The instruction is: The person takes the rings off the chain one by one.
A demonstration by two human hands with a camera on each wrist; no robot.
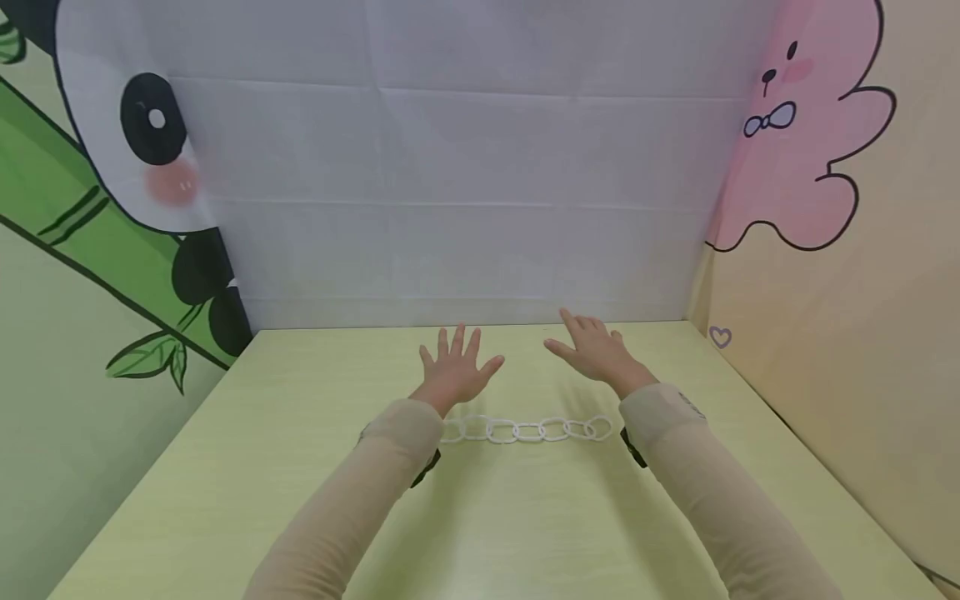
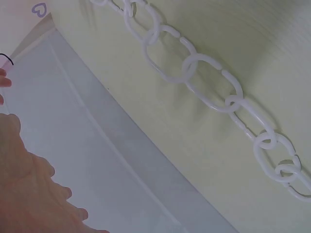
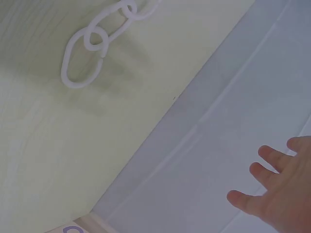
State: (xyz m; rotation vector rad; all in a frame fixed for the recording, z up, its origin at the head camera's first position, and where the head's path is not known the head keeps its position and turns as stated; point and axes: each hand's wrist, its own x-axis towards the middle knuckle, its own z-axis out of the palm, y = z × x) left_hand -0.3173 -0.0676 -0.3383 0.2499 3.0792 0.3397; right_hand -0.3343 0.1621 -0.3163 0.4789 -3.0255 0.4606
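Observation:
A chain of white plastic links (image 1: 528,432) lies across the table from side to side, its left end hidden behind the left forearm in the head view. Small gaps show in several of its oval links (image 2: 212,82). My left hand (image 1: 455,373), fingers spread and straight, is held above the table beyond the chain and holds nothing. To the right, my right hand (image 1: 596,348) is also raised with its fingers extended and nothing in it. The chain's right end link (image 3: 82,57) shows in the right wrist view, apart from the right hand's fingers.
The pale yellow table (image 1: 517,533) meets a white sheet (image 1: 465,167) hanging at the back. Walls stand on both sides, with a painted panda and bamboo (image 1: 75,183) at the left and a pink bear figure (image 1: 806,167) at the right.

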